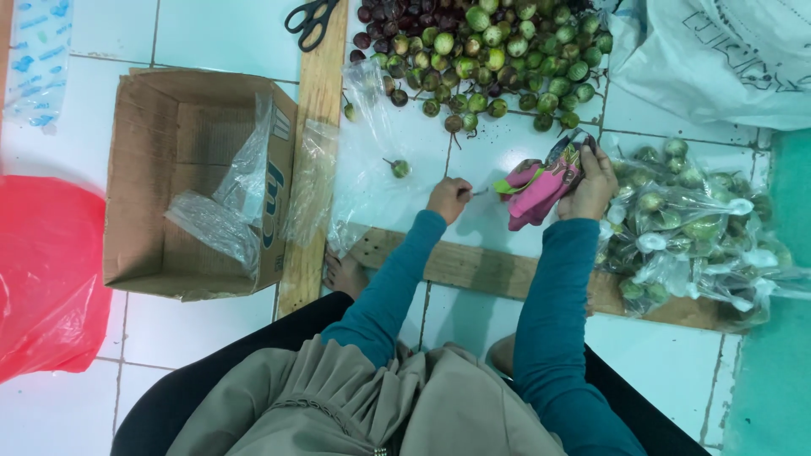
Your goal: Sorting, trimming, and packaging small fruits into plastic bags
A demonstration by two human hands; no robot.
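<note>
Head view: a seated person works on a white tiled floor (211,34) beside a heap of small fruit.

Their right hand (591,181) is closed around a pink and green cloth bundle (536,190), held just above the floor; the left hand (448,200) pinches a thin small object, too small to identify. A pile of green and dark purple fruit (486,55) lies ahead, bagged fruit (693,224) sits to the right, and an open cardboard box (152,169) with clear plastic bags stands on the left. Black scissors (311,19) rest on a wooden plank (317,110).
</note>
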